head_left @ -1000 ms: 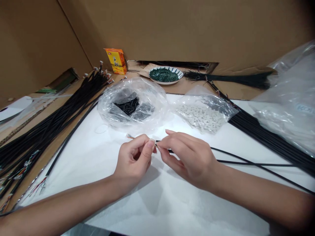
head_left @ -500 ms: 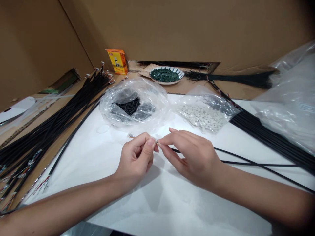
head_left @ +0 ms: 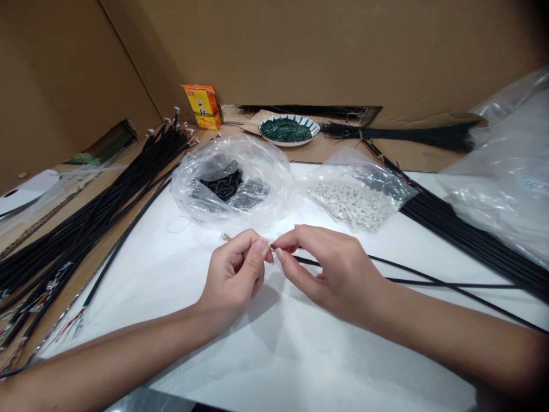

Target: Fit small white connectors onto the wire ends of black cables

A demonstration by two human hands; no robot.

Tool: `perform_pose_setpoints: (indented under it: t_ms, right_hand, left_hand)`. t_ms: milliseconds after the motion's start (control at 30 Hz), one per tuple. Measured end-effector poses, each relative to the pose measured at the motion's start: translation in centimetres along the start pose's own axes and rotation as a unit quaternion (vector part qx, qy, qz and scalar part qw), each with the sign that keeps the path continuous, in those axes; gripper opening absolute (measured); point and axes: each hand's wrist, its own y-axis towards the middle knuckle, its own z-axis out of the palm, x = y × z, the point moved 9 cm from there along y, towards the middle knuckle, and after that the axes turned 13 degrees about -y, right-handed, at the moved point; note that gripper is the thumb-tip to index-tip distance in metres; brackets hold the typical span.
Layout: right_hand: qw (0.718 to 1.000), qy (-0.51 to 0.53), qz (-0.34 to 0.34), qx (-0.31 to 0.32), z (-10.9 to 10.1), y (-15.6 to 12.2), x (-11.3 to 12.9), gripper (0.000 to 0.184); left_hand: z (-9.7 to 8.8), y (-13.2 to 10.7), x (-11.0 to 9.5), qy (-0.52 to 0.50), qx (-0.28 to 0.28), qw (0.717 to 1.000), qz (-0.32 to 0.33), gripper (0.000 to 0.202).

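Head view: both hands meet over the middle of a white desk (head_left: 300, 355), with brown cardboard walls behind it.
Left hand (head_left: 234, 274): the fingers (head_left: 257, 252) are curled in, with thumb and forefinger pinched on the end of a thin black cable (head_left: 429, 281). Fine wire tips (head_left: 226, 236) stick out past the knuckles.
Right hand (head_left: 338, 274): thumb and forefinger grasp the same cable just beside the left fingertips; the other fingers are loosely bent.
Black cable: runs from the pinch, under the right hand, then rightward along the desk.
Bag of black parts (head_left: 231, 183): clear plastic, open, beyond the left hand.
Bag of white parts (head_left: 354, 200): clear plastic, beyond the right hand, beside the first bag.
Left cable bundle (head_left: 107, 200): many black cables lying diagonally at the desk's left edge, with coloured wire ends near the viewer.
Right cable bundle (head_left: 463, 234): black cables lying diagonally, partly under a large plastic sheet (head_left: 506, 189).
Dish (head_left: 286, 130): holds dark green bits, at the far edge.
Orange box (head_left: 202, 106): upright, left of the dish.
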Motion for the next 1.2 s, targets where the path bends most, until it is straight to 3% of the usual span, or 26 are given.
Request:
perform_pose_setpoints:
  t_ms: [67,100,200,300,433,567,667,833,900,1067,1200]
  right_hand:
    - [0.987,0.097,0.094,0.081,1.4,0.1,-1.7,0.016]
    - [0.968,0.161,0.139,0.131,2.4,-0.1,-2.4,0.020]
    - [0.871,0.363,0.209,0.258,5.1,-0.7,-2.8,0.033]
    - [0.789,0.477,0.236,0.306,6.1,-1.0,-2.6,0.028]
    - [0.731,0.530,0.283,0.323,6.4,-1.6,-2.6,0.023]
    - [0.697,0.555,0.320,0.323,6.6,-2.1,-2.6,0.019]
    - [0.679,0.562,0.337,0.329,6.6,-2.3,-2.7,0.017]
    - [0.648,0.596,0.319,0.351,6.4,-2.4,-2.0,0.015]
    - [0.631,0.609,0.316,0.362,6.5,-2.6,-1.7,0.017]
    - [0.629,0.613,0.314,0.361,6.5,-2.7,-1.6,0.008]
    - [0.624,0.617,0.347,0.331,6.6,-2.8,-2.1,0.010]
  left_hand:
    - [-0.2,0.0,-0.2,0.013,-0.007,1.000,0.006,0.025]
    - [-0.2,0.1,-0.3,0.021,-0.010,1.000,0.010,0.026]
    - [-0.2,0.2,-0.6,0.040,-0.008,0.999,0.025,0.028]
    - [0.0,0.1,-0.8,0.044,0.005,0.998,0.041,0.028]
    - [0.2,-0.2,-1.1,0.068,0.026,0.995,0.068,0.023]
    - [0.2,-0.7,-2.1,0.145,0.020,0.982,0.118,0.020]
    - [0.3,-0.9,-3.2,0.230,0.008,0.957,0.175,0.019]
    - [0.9,-1.5,-4.5,0.277,0.032,0.926,0.255,0.013]
    - [1.2,-1.6,-4.6,0.284,0.045,0.921,0.262,0.014]
    - [1.9,-1.8,-4.6,0.315,0.070,0.907,0.269,0.015]
    - [1.3,-1.6,-4.2,0.307,0.058,0.911,0.269,0.018]
